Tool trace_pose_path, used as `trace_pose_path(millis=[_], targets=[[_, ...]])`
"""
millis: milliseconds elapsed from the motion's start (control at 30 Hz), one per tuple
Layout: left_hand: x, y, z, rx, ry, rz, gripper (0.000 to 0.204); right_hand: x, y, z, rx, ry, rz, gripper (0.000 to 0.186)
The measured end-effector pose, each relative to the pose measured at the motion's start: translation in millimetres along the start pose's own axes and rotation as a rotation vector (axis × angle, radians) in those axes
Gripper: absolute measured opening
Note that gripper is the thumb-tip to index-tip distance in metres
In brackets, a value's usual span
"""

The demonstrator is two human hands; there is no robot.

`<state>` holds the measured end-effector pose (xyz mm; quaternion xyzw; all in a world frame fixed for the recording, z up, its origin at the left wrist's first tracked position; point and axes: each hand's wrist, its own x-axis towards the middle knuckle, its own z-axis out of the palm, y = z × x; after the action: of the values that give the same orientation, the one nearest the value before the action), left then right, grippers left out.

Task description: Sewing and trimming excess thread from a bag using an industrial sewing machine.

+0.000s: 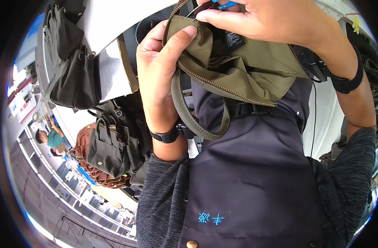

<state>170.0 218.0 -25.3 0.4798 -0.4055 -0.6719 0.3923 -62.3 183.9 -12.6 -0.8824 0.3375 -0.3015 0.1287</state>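
An olive fabric bag [263, 68] hangs with its zippered mouth open, showing the lining and a black label [233, 40] inside. My left hand [162, 53] is closed on the bag's edge beside the brass zipper [222, 87], thumb on the lining. Close to that thumb, my right hand [263, 22] grips a small blue-handled tool [228, 5] with a thin metal tip, resembling thread snips. The tip points at the fabric; whether it touches cannot be made out. Below my left hand loops the bag's olive handle [201, 131].
Dark bags [75, 78] stand on the white table [104, 16] to the left. Nearer lies another dark olive bag [110, 144] beside brown bags [83, 142]. Far left, a person in a green top [54, 139] sits. A black cable [315, 120] hangs at right.
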Motion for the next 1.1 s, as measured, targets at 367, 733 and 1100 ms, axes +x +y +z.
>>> trace_pose_path(millis=[367, 733, 1100], targets=[[1.1, -1.8, 0.1, -0.006, 0.014, 0.021, 0.021, -0.2, 0.8, 0.6, -0.01, -0.032, 0.003, 0.021], [2.3, -3.7, -2.4, -0.017, 0.0, 0.031, 0.02, 1.0, -1.0, -0.5, -0.016, -0.029, -0.001, 0.022], [1.8, -2.3, -0.1, 0.005, -0.004, 0.028, 0.019, 1.2, -1.6, -1.7, -0.073, -0.03, -0.02, 0.021]])
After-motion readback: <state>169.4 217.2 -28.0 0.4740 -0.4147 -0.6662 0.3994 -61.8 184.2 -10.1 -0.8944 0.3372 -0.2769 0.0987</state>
